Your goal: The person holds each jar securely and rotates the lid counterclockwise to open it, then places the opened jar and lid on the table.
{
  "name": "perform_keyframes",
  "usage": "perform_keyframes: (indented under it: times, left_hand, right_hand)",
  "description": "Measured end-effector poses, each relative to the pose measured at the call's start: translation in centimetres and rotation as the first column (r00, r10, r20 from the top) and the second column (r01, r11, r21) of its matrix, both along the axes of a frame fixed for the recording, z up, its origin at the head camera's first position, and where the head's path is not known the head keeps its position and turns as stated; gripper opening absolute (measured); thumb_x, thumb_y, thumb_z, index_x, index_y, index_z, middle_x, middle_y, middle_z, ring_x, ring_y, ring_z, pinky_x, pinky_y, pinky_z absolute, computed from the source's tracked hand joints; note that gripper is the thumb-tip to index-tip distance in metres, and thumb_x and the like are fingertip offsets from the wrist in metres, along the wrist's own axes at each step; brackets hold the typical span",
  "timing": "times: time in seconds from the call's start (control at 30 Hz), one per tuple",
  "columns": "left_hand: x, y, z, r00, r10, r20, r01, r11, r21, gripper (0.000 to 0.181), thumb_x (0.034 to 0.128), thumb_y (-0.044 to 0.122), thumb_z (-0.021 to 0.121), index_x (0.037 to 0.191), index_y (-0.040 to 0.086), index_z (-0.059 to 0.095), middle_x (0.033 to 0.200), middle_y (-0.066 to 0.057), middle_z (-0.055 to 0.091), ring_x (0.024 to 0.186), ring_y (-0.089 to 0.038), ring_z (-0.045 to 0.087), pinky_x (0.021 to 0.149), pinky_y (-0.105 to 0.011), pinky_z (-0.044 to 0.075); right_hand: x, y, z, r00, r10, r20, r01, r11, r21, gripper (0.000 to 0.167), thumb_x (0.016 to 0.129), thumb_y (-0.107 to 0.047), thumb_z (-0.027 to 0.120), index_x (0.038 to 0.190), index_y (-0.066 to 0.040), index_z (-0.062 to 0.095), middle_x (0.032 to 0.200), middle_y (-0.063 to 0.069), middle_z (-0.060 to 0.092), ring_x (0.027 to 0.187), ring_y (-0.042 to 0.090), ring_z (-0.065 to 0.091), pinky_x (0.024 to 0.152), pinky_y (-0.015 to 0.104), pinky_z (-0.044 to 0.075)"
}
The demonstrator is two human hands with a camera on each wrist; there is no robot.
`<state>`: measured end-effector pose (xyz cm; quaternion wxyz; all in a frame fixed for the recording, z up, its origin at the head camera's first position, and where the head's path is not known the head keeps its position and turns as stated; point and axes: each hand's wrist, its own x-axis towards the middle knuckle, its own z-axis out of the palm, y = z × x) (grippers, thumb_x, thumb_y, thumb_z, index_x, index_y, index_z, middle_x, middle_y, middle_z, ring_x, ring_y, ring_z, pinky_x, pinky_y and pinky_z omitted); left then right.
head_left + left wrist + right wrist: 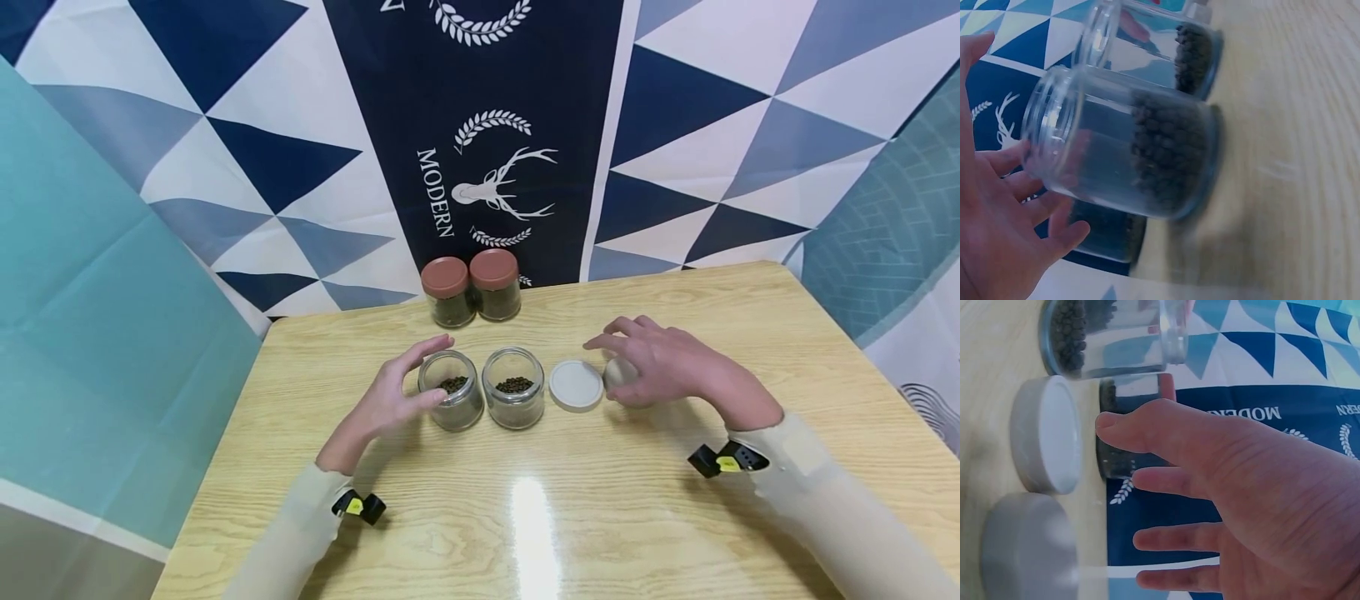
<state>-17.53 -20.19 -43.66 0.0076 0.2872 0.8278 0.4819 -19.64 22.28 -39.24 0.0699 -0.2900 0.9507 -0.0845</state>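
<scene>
Half-hidden below the right hand [663, 362] in the head view: round white lid [619, 375], cut off in the right wrist view. Right hand with fingers spread, just over it; touch hard to judge. Left hand [393, 396]: thumb and fingers apart, about the rim of a clear glass jar of dark beans [461, 410]; contact, cannot tell. Between hands: second clear glass bean jar [514, 410], flat white disc lid [576, 385]. Near wooden tabletop's [420, 533] back edge: two red-lidded glass jars [497, 302], contents indistinct.

White "MODERN" [436, 193] on navy backdrop panel [480, 92]
</scene>
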Motion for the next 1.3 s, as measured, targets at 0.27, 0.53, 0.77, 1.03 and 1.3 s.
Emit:
perform_keyframes:
  times: [0.27,0.53,0.77,1.03,1.3]
  left_hand:
    - [-0.1,0.1,1.2,0.998,-0.032,-0.047,0.031,0.999,-0.026,0.080,0.1073,0.050,0.066,0.167,0.001,0.048,0.168,-0.022,0.059,0.160,-0.048,0.052,0.131,-0.077,0.037]
    - [-0.2,0.2,2.3,0.997,-0.017,-0.077,0.013,0.998,-0.056,0.086,0.1100,0.066,0.057,0.167,0.003,0.050,0.169,-0.022,0.058,0.162,-0.046,0.051,0.134,-0.073,0.037]
    - [0.0,0.5,2.5,0.989,0.091,-0.118,-0.106,0.986,-0.128,0.073,0.1113,0.053,0.062,0.166,0.006,0.054,0.170,-0.020,0.058,0.161,-0.045,0.051,0.132,-0.070,0.040]
    - [0.1,1.1,2.3,0.924,0.242,-0.297,-0.320,0.913,-0.254,0.078,0.1057,0.065,0.060,0.161,0.010,0.061,0.168,-0.019,0.061,0.163,-0.047,0.049,0.130,-0.078,0.038]
    - [0.2,1.2,2.4,0.911,0.286,-0.296,-0.372,0.881,-0.292,0.072,0.1018,0.049,0.068,0.162,0.010,0.060,0.170,-0.020,0.057,0.164,-0.048,0.047,0.128,-0.078,0.039]
  right_hand:
    - [-0.3,-0.1,1.5,1.000,0.000,-0.025,0.000,1.000,0.000,0.072,0.088,-0.041,0.089,0.153,-0.021,0.069,0.154,0.022,0.063,0.132,0.048,0.064,0.090,0.069,0.063]
    - [-0.6,0.0,2.7,0.999,-0.016,-0.036,0.015,1.000,-0.007,0.069,0.092,-0.039,0.088,0.156,-0.021,0.067,0.158,0.022,0.061,0.137,0.049,0.061,0.095,0.071,0.061]
    - [-0.9,-0.2,2.6,0.998,-0.005,-0.059,0.003,0.999,-0.046,0.072,0.092,-0.042,0.091,0.155,-0.019,0.067,0.157,0.022,0.061,0.137,0.050,0.062,0.097,0.072,0.061]
    - [-1.5,-1.2,2.5,0.986,-0.028,-0.164,0.009,0.993,-0.115,0.080,0.090,-0.062,0.088,0.157,-0.022,0.067,0.161,0.021,0.061,0.145,0.051,0.059,0.106,0.074,0.057]
    - [-1.8,-2.0,2.2,0.965,-0.039,-0.261,-0.003,0.987,-0.158,0.078,0.092,-0.063,0.082,0.158,-0.025,0.066,0.169,0.020,0.056,0.150,0.050,0.058,0.109,0.075,0.053]
